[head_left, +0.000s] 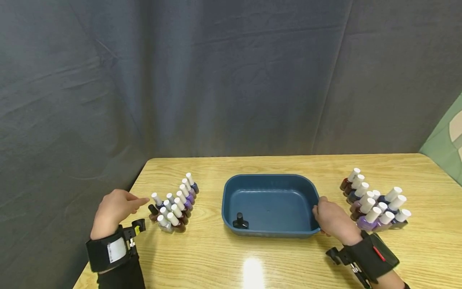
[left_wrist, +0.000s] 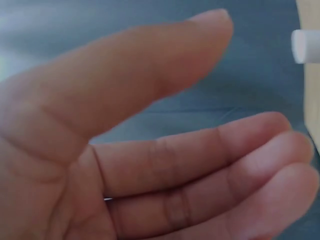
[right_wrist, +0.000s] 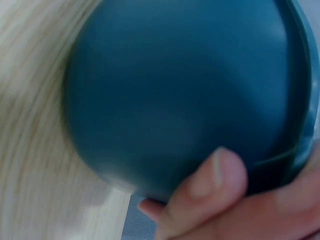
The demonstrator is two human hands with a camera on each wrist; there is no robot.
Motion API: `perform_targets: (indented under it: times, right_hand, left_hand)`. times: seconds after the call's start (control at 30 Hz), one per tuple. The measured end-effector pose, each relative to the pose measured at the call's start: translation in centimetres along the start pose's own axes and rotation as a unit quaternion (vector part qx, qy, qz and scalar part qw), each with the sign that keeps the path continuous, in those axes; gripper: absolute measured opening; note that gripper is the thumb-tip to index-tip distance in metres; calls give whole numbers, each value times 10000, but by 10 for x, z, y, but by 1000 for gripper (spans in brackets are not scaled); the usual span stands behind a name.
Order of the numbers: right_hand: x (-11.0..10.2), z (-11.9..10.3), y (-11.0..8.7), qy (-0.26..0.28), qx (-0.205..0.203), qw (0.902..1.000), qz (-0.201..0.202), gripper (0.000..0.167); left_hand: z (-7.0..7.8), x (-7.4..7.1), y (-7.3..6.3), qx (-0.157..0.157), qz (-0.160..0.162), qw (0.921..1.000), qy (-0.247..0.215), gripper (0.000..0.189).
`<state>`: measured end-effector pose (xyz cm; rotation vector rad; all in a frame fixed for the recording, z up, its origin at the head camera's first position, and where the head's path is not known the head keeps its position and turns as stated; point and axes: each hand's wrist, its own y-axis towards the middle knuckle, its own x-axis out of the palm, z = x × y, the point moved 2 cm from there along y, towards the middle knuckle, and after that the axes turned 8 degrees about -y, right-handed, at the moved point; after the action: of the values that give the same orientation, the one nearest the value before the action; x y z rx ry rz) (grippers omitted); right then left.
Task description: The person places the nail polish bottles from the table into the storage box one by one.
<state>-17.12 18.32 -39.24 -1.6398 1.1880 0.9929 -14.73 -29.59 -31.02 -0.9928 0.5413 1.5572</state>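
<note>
My left hand (head_left: pixel 117 208) hovers beside the left group of nail polish bottles (head_left: pixel 179 204), fingers straight and holding nothing. In the left wrist view its thumb (left_wrist: pixel 195 50) stands apart from the fingers, and one white cap (left_wrist: pixel 306 46) shows beyond the fingertips. Nearest to this hand is a black-capped bottle (head_left: pixel 153 210) at the group's edge. My right hand (head_left: pixel 335 218) grips the right end of a dark blue plastic bin (head_left: pixel 278 204), fingers over its rim and against its outer wall. Inside the bin, a black-capped nail polish bottle (head_left: pixel 240 222) stands in the front left corner.
To the right of my right hand, a second group of white-capped nail polish bottles (head_left: pixel 371 214) stands on the wooden table (head_left: pixel 202 257). A grey curtain (head_left: pixel 245 88) hangs behind the table. Green patterned cloth (head_left: pixel 442 140) shows at the far right.
</note>
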Motion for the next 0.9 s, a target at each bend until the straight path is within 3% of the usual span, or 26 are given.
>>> perform_targets:
  times: [0.23,0.63,0.9]
  right_hand:
    - [0,0,0,-11,17,10000,-15,28]
    - [1,0,0,-1,71,10000,43,27]
    - [1,0,0,13,70,10000,49,27]
  left_hand:
    - [-6,13,13,-91,-272,9995,145,38]
    - [-5,24,22,-77,-650,9970,413,32]
    - [-7,29,29,6,-588,9968,535,25]
